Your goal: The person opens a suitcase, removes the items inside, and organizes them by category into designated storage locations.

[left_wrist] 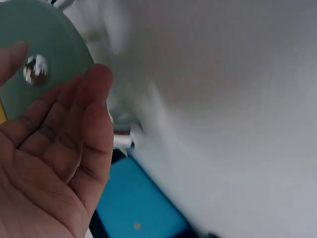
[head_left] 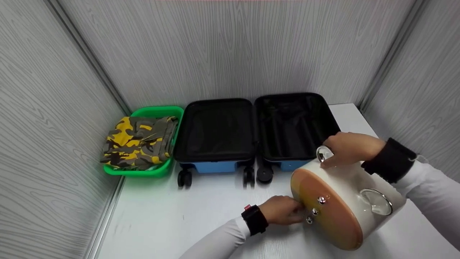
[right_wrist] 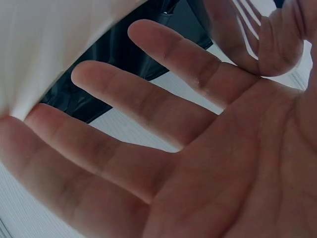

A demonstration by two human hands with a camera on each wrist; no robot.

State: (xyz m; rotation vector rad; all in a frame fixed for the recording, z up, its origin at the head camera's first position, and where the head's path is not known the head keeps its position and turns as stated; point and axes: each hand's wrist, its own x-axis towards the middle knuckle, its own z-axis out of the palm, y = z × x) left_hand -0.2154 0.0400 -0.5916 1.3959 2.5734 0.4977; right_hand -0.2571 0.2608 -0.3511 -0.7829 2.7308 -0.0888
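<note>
A glossy cream container (head_left: 348, 183) leans on its side at the right front, its oval orange-yellow end (head_left: 334, 216) facing left. Several small chrome knobs sit on that end, and silver-rimmed round fittings (head_left: 375, 201) on the side; I cannot tell its kind. My right hand (head_left: 348, 147) holds the upper side beside one fitting, thumb on the near side. In the right wrist view, fingertips (right_wrist: 42, 111) meet the cream wall. Close to the oval end is my left hand (head_left: 282, 210), its fingers (left_wrist: 94, 144) loosely bent with nothing in them, near a chrome knob (left_wrist: 35, 69).
An open blue suitcase (head_left: 215, 166) with black insides lies against the back wall, wheels toward me. Left of it, a green basin (head_left: 158, 172) holds folded yellow-and-grey camouflage cloth (head_left: 140, 142). Grey wood-grain panels (head_left: 222, 50) enclose the white table (head_left: 154, 216) on three sides.
</note>
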